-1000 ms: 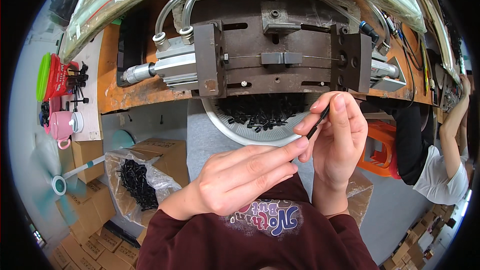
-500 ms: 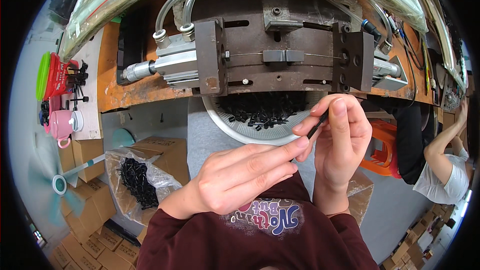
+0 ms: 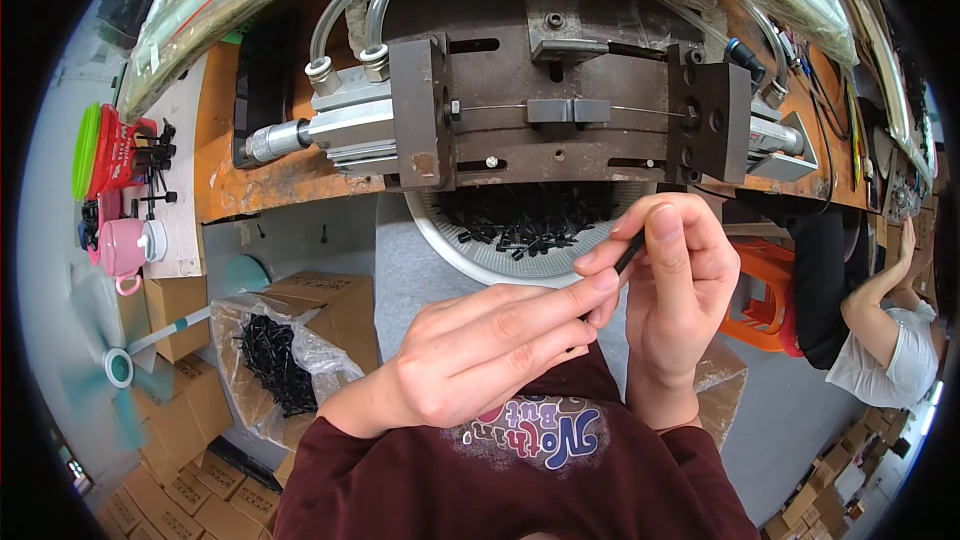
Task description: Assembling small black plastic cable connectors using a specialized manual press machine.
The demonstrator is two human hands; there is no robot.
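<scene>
The co-worker's raised forearm point(image 3: 880, 285) at the right edge has dropped from well up beside the workbench a second ago to a lower, bent position. The right hand point(image 3: 672, 285) has tipped the thin black pin point(image 3: 628, 253) slightly, its fingers point(image 3: 665, 230) curling closer over it.

A workshop: a metal clamping machine point(image 3: 560, 110) on a workbench point(image 3: 260, 180), stacked cardboard boxes point(image 3: 190, 480).
</scene>
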